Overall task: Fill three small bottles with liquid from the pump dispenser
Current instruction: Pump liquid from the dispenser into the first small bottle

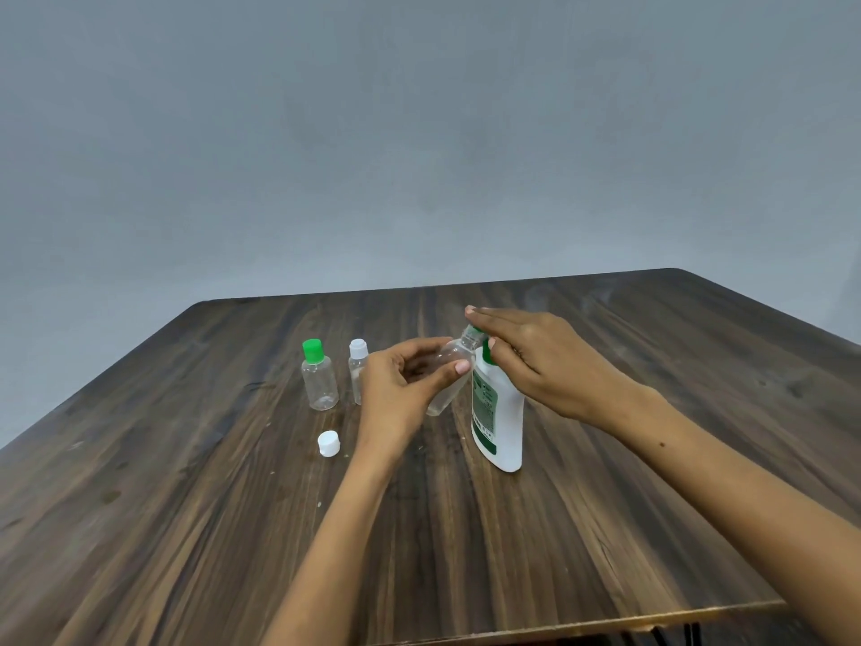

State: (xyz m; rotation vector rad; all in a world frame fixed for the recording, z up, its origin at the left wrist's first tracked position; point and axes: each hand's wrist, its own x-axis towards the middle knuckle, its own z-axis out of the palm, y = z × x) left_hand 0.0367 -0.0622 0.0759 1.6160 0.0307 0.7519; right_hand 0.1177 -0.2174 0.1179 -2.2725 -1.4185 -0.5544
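Observation:
A white pump dispenser (501, 412) with a green label stands on the wooden table (186, 505). My right hand (536, 356) lies flat on top of its green pump head, fingers straight. My left hand (400, 380) grips a small clear uncapped bottle (454, 361), tilted with its neck up against the pump spout. Some clear liquid sits in its lower end. To the left stand two capped clear bottles: one with a green cap (319, 377), one with a white cap (358, 370), partly hidden by my left hand. A loose white cap (329, 443) lies on the table.
A grey wall (419, 132) rises behind the table's far edge. The table's near edge runs along the bottom right, with dark legs or cables just below it.

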